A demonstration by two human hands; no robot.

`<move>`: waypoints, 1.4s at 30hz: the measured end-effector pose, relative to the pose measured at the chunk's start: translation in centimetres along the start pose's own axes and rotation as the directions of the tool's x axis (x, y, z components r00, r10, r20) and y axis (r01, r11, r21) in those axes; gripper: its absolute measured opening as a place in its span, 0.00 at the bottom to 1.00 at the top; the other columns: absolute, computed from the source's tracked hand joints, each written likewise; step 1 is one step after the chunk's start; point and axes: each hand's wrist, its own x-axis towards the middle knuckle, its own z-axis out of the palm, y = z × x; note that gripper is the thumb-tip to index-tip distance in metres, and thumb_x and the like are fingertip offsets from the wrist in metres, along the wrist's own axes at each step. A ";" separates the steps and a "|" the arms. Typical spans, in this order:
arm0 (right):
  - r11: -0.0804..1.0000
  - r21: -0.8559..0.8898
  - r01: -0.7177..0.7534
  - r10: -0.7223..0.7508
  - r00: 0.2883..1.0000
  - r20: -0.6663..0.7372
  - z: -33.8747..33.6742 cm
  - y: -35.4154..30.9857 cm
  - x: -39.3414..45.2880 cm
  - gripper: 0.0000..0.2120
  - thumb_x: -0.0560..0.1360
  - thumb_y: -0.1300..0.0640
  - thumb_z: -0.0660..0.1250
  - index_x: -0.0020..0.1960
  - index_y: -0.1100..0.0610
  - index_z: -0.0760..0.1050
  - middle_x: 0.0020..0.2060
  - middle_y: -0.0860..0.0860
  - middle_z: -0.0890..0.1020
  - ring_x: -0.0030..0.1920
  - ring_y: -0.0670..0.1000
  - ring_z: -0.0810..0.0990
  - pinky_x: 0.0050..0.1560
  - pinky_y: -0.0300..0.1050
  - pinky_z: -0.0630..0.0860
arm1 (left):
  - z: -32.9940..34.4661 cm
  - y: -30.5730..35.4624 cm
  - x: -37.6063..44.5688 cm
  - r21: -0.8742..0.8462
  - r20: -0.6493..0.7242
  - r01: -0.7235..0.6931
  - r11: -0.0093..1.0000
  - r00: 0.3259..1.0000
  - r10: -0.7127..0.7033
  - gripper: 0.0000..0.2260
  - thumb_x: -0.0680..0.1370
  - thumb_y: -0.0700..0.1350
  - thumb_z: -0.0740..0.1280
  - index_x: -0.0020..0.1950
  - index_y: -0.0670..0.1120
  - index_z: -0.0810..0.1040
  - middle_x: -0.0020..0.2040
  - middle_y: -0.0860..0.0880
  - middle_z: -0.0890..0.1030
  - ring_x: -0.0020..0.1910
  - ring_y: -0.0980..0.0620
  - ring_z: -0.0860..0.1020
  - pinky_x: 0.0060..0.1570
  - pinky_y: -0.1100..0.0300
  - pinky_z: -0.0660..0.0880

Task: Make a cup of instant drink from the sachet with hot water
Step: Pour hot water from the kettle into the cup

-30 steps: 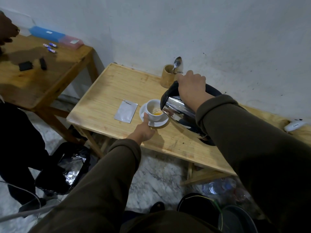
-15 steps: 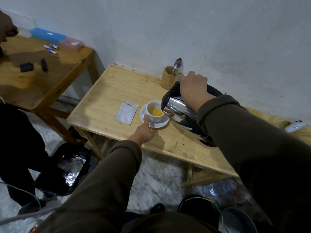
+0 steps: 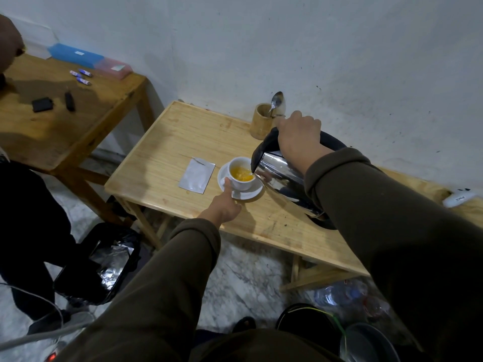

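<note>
Pouring hot water into the small white ceramic cup (image 3: 241,173) w/ orange drink inside.

Cup sits on its round white saucer (image 3: 241,192), mid-front of the pale wooden table (image 3: 183,142), just right of the flat silver foil sachet (image 3: 196,175). Shiny steel kettle w/ black lid and handle (image 3: 282,176) is tilted, spout right at the cup's rim. Risks as we judge them: cup looks over half full, so too much tilt = overflow onto saucer & table; our left hand (image 3: 224,205) is near the stream, so a splash could scald it. Left hand is mostly closed, thumb up against the cup's near side, fingers on the saucer edge, steadying. Right hand (image 3: 300,139) is wrapped tight round the kettle handle. Wooden holder w/ metal spoon (image 3: 277,101) stands behind, by the wall.
</note>
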 end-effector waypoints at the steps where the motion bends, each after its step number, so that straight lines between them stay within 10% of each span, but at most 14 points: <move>1: 1.000 0.000 -0.001 0.001 1.000 -0.006 0.0 0.0 0.0 0.15 0.79 0.59 0.57 0.65 0.57 0.69 0.58 0.59 0.74 0.57 0.61 0.76 0.57 0.54 0.72 | 0.0 0.0 0.0 0.002 0.001 0.000 1.000 1.000 0.000 0.40 0.79 0.44 0.60 0.77 0.52 0.31 0.72 0.35 0.67 0.68 0.37 0.71 0.63 0.50 0.69; 15: 1.000 0.021 -0.004 0.004 1.000 -0.015 0.1 0.4 -0.2 0.15 0.79 0.58 0.58 0.66 0.57 0.68 0.58 0.60 0.74 0.58 0.61 0.76 0.57 0.54 0.72 | 0.1 0.0 -0.2 0.001 0.005 0.009 1.000 1.000 -0.009 0.40 0.79 0.45 0.60 0.77 0.53 0.31 0.73 0.34 0.66 0.69 0.37 0.70 0.65 0.49 0.68; 25: 0.932 0.342 -0.118 0.117 0.993 0.025 1.6 4.3 -2.5 0.16 0.77 0.62 0.59 0.64 0.58 0.66 0.58 0.62 0.71 0.55 0.65 0.75 0.55 0.57 0.72 | 1.1 0.6 -0.5 -0.036 -0.061 -0.006 0.999 0.998 0.004 0.39 0.79 0.42 0.59 0.77 0.51 0.30 0.71 0.35 0.69 0.68 0.38 0.71 0.67 0.47 0.67; 34: 0.550 0.719 -0.425 0.490 0.861 0.134 4.6 9.1 -6.2 0.16 0.74 0.64 0.63 0.60 0.58 0.67 0.57 0.61 0.72 0.53 0.63 0.76 0.55 0.57 0.75 | 3.1 1.8 -0.5 -0.210 -0.146 0.036 0.977 0.987 -0.067 0.36 0.74 0.58 0.49 0.79 0.41 0.49 0.74 0.35 0.65 0.70 0.38 0.68 0.72 0.47 0.64; 42: 0.259 0.802 -0.538 0.734 0.649 0.198 7.3 11.6 -9.2 0.15 0.73 0.65 0.60 0.59 0.55 0.67 0.56 0.57 0.71 0.51 0.60 0.75 0.60 0.61 0.73 | 4.0 2.4 0.1 0.281 -0.097 0.075 0.957 0.994 -0.050 0.29 0.80 0.41 0.56 0.77 0.33 0.47 0.78 0.34 0.49 0.79 0.40 0.49 0.78 0.53 0.49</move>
